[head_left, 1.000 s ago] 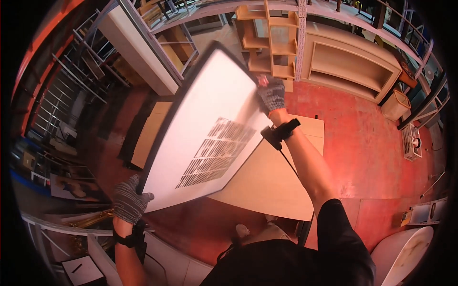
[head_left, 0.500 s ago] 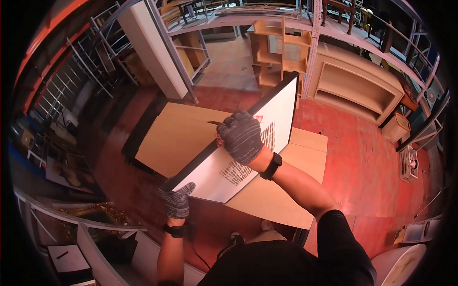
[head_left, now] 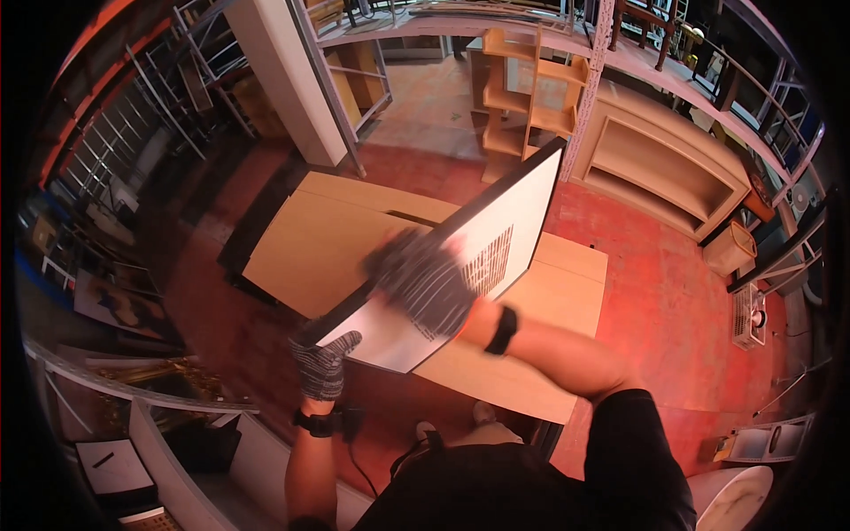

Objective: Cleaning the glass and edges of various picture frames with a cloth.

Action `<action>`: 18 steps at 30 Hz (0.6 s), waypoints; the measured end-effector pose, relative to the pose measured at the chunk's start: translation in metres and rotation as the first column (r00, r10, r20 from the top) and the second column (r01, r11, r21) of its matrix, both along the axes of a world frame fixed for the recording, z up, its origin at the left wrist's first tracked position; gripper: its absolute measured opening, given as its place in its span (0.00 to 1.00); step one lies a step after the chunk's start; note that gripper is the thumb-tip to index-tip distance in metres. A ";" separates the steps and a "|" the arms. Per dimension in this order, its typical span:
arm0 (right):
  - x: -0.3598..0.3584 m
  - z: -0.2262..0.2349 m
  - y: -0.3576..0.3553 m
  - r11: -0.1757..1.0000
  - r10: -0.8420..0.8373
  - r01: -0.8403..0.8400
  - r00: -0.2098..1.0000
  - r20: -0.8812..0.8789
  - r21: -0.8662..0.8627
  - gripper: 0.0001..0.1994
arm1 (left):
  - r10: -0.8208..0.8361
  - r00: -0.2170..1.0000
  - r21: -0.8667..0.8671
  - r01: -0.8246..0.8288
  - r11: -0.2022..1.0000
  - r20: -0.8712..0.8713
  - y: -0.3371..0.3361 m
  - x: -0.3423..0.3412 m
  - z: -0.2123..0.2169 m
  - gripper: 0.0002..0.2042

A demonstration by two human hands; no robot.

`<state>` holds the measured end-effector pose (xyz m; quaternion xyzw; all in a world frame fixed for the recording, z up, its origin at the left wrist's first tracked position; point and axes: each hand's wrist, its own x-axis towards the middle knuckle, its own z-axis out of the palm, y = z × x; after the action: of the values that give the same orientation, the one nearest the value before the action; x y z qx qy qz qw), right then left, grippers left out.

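Observation:
A flat framed panel [head_left: 533, 211] with a black edge and a white face printed with dark rows stands tilted in front of me. My left hand [head_left: 322, 365], in a grey striped glove, grips its lower left corner, thumb over the white face. My right hand [head_left: 423, 279], gloved alike, lies across the panel's upper edge and face nearer the left end. Motion smears its fingers, so their closure cannot be made out. Beneath the panel is a light wooden tabletop [head_left: 332, 234], seen on both sides of it.
Behind stand a stepped wooden shelf unit [head_left: 506, 99] and a wide beige cabinet [head_left: 660, 164]. A white pillar [head_left: 288, 88] rises at the back left. White furniture panels [head_left: 168, 460] lie at lower left. A round white tabletop [head_left: 730, 496] is at lower right, on the red floor [head_left: 660, 327] side.
My right hand has slid down and left along the panel, toward my left hand. The left hand keeps its corner grip, and the panel has barely shifted.

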<state>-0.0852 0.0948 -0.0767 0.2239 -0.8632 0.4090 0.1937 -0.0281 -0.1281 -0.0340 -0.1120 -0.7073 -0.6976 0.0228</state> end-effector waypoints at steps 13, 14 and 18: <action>-0.069 -0.093 0.379 0.744 -0.668 0.663 0.742 0.055 0.087 0.16 | 0.111 0.993 -0.038 -0.110 0.993 0.044 -0.011 0.000 -0.076 0.17; -0.070 -0.137 0.384 0.799 -0.595 0.602 0.790 0.149 0.003 0.14 | 0.160 0.944 -0.116 -0.132 0.984 0.289 -0.013 0.005 -0.091 0.21; -0.062 -0.243 0.359 0.801 -0.341 0.518 0.807 0.481 -0.300 0.07 | 0.209 0.826 -0.059 -0.209 0.976 0.524 -0.019 0.010 -0.157 0.18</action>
<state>-0.1468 0.4541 -0.3200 -0.1186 -0.8041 0.5645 0.1439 -0.0185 -0.1468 -0.1906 0.1618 -0.6937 -0.6953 -0.0958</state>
